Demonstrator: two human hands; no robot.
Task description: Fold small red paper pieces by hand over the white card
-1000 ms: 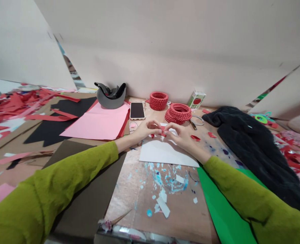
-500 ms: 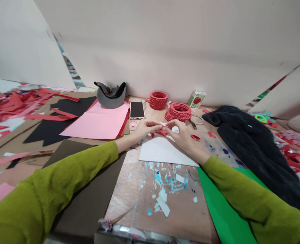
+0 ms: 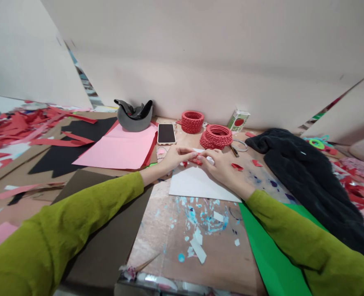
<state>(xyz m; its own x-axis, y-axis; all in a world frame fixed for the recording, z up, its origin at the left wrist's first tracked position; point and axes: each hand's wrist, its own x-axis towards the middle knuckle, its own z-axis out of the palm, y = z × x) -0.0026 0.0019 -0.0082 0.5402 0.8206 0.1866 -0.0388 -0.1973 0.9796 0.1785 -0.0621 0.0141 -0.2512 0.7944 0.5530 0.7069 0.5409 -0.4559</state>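
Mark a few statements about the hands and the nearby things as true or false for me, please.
1. The left hand and right hand hold red paper. True.
2. The cap is left of the phone. True.
3. The right hand touches the phone. False: it is at the red paper.
4. The white sheet lies below the hands. True.
5. The cap is bright green. False: it is grey and black.

Small red paper piece (image 3: 196, 161), partly hidden, pinched over far part of white sheet (image 3: 199, 183)
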